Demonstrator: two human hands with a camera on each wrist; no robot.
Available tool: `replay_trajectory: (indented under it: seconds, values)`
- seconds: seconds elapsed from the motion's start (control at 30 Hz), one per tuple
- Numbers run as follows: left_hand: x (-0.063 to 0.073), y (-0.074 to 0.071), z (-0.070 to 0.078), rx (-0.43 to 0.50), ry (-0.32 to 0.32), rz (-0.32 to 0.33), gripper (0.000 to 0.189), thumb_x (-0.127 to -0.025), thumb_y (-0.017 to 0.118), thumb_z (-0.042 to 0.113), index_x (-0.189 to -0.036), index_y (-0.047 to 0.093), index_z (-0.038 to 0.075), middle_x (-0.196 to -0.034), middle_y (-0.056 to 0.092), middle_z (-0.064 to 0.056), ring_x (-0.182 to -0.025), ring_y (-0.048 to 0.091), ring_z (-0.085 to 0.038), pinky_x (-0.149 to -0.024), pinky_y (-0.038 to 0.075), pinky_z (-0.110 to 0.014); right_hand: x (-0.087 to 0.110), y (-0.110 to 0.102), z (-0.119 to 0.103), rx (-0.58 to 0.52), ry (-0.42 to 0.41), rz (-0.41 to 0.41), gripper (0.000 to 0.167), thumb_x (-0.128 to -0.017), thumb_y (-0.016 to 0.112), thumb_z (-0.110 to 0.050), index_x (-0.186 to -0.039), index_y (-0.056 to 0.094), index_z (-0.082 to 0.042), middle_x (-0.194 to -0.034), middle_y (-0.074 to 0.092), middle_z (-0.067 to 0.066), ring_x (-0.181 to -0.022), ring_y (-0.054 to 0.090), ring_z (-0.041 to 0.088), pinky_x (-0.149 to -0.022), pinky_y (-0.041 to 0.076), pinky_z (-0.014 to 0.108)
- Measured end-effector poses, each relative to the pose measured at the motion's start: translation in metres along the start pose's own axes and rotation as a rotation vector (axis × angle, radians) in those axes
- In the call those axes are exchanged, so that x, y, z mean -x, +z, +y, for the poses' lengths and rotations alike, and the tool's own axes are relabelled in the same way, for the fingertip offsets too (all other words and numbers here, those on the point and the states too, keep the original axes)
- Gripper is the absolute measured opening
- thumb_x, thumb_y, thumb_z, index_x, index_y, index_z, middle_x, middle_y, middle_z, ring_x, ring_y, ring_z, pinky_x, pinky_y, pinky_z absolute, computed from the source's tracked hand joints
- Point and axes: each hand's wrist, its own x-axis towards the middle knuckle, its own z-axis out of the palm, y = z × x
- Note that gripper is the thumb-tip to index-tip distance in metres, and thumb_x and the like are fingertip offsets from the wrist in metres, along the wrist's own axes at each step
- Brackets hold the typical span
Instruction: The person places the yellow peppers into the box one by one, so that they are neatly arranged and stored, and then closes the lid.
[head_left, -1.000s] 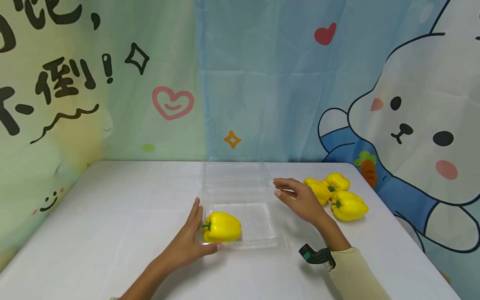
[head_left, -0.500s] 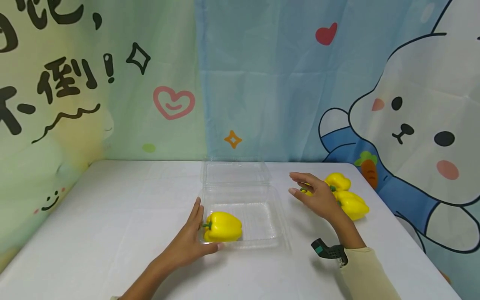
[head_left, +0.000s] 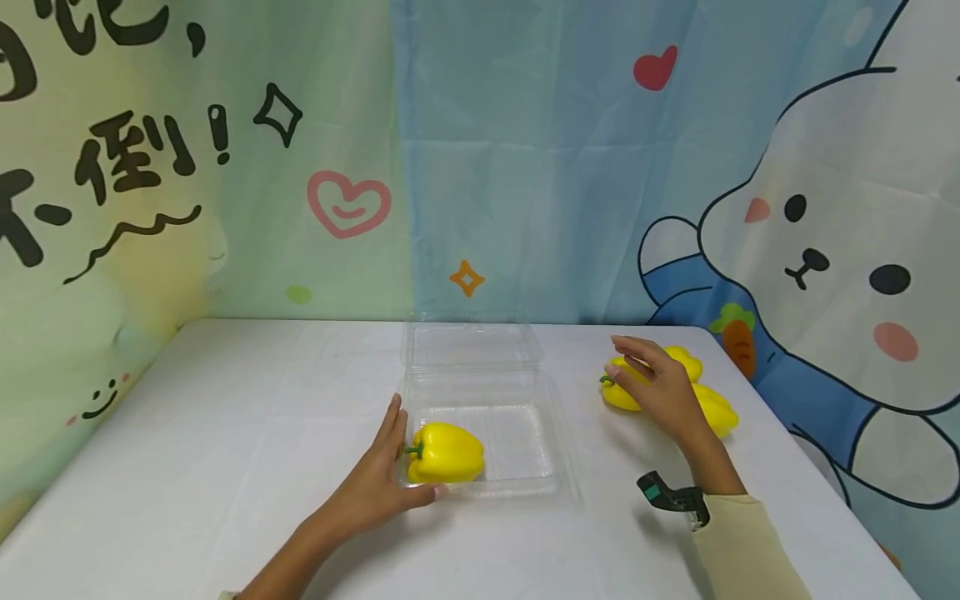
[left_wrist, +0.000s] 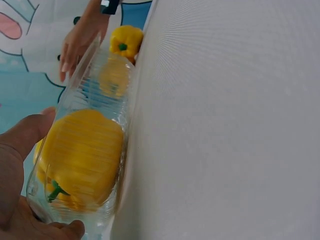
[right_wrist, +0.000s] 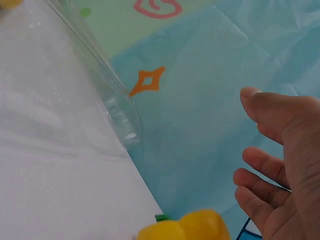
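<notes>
A clear plastic clamshell container [head_left: 517,433] lies with its lid raised, and one yellow bell pepper [head_left: 447,452] rests on its side in the left half. My left hand [head_left: 382,487] holds the near left corner, fingers along the left wall and thumb at the front edge. The left wrist view shows the pepper [left_wrist: 85,155] through the wall, between thumb and fingers. At the right, my right hand [head_left: 660,392] reaches over a cluster of yellow bell peppers, fingers spread and partly covering the pepper with its stem to the left [head_left: 618,396]. That hand [right_wrist: 275,165] grips nothing.
Behind my right hand show another yellow bell pepper [head_left: 684,360] and one nearer the front [head_left: 716,410]. The transparent lid [head_left: 472,346] leans at the back of the white table [head_left: 247,450]. A printed curtain [head_left: 517,167] hangs close behind. A black device [head_left: 675,498] sits on my right wrist.
My right hand has moved from beside the container rightward to over the pepper cluster. My left hand, the container and the pepper inside have stayed put.
</notes>
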Motion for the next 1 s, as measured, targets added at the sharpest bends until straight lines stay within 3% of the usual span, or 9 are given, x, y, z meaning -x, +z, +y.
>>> replay_trajectory:
  seconds: [0.17, 0.33, 0.6, 0.8, 1.0]
  values:
    - [0.000, 0.002, 0.000, -0.004, -0.001, -0.006, 0.118, -0.073, 0.084, 0.041, -0.153, 0.010, -0.003, -0.162, -0.009, -0.005, -0.133, 0.042, -0.033, -0.110, 0.029, -0.050, 0.003, -0.003, 0.018, 0.043, 0.047, 0.021, 0.054, -0.096, 0.063, -0.034, -0.140, 0.051, -0.005, -0.141, 0.048, 0.011, -0.131, 0.044, 0.030, -0.102, 0.038, 0.028]
    - [-0.001, 0.002, -0.001, -0.014, 0.000, -0.002, 0.118, -0.072, 0.084, 0.042, -0.153, 0.010, -0.003, -0.162, -0.008, -0.005, -0.134, 0.040, -0.033, -0.111, 0.028, -0.049, 0.004, -0.002, 0.031, 0.020, 0.082, 0.034, 0.056, -0.096, 0.062, -0.037, -0.144, 0.048, -0.010, -0.146, 0.044, 0.011, -0.135, 0.038, 0.032, -0.107, 0.033, 0.029]
    - [-0.001, 0.000, -0.001, -0.016, 0.000, 0.002, 0.119, -0.073, 0.084, 0.042, -0.154, 0.009, -0.002, -0.162, -0.008, -0.005, -0.136, 0.037, -0.033, -0.111, 0.026, -0.049, 0.003, 0.001, 0.043, 0.010, 0.103, 0.037, 0.061, -0.095, 0.063, -0.037, -0.148, 0.043, -0.014, -0.152, 0.033, 0.017, -0.138, 0.027, 0.041, -0.109, 0.025, 0.061]
    - [-0.001, -0.001, -0.001, -0.015, -0.003, -0.006, 0.120, -0.072, 0.084, 0.044, -0.154, 0.007, 0.001, -0.162, -0.010, -0.002, -0.140, 0.030, -0.032, -0.113, 0.023, -0.048, 0.003, 0.001, 0.044, 0.009, 0.150, 0.020, 0.063, -0.096, 0.063, -0.034, -0.150, 0.038, -0.012, -0.155, 0.027, 0.019, -0.139, 0.023, 0.043, -0.109, 0.023, 0.062]
    - [-0.001, -0.002, -0.001, -0.010, -0.003, -0.008, 0.120, -0.072, 0.084, 0.044, -0.155, 0.007, 0.003, -0.162, -0.010, -0.004, -0.140, 0.031, -0.032, -0.113, 0.023, -0.048, 0.003, 0.001, 0.038, 0.036, 0.201, -0.028, 0.066, -0.096, 0.063, -0.027, -0.152, 0.033, -0.009, -0.154, 0.027, 0.024, -0.137, 0.026, 0.045, -0.109, 0.024, 0.062]
